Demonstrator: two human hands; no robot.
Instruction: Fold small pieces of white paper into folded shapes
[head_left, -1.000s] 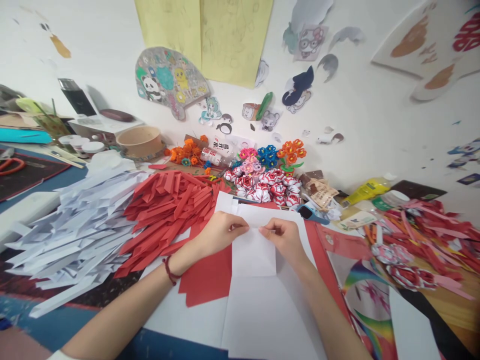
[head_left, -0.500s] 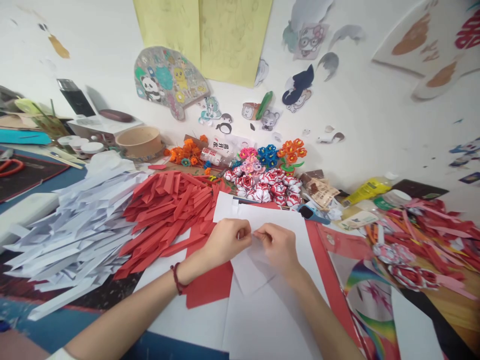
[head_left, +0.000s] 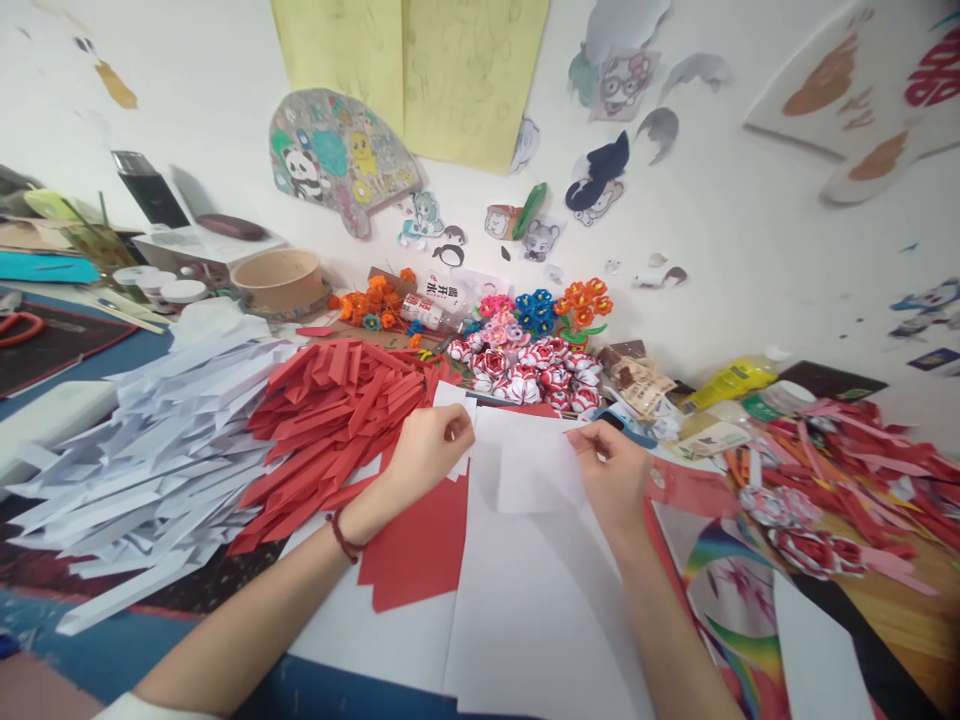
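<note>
My right hand (head_left: 615,478) pinches the upper right edge of a small white sheet of paper (head_left: 536,478), which hangs over a large white sheet (head_left: 540,610). To its left, my left hand (head_left: 427,448) is closed, thumb and fingertips together. White paper shows above and below those left fingertips, but whether they grip it I cannot tell. A gap separates the two hands. Red paper (head_left: 416,555) lies beneath my left wrist, partly covered by the large white sheet.
Folded white strips (head_left: 165,460) and red strips (head_left: 330,430) are heaped on the left. Red-and-white paper flowers (head_left: 532,375) stand at the back. Coloured strips (head_left: 862,465) and a yellow bottle (head_left: 735,380) lie right. Red-handled scissors (head_left: 19,328) rest far left.
My hands, close together before, have moved apart, the left one leftward and the right one rightward. The small white sheet now hangs from my right hand.
</note>
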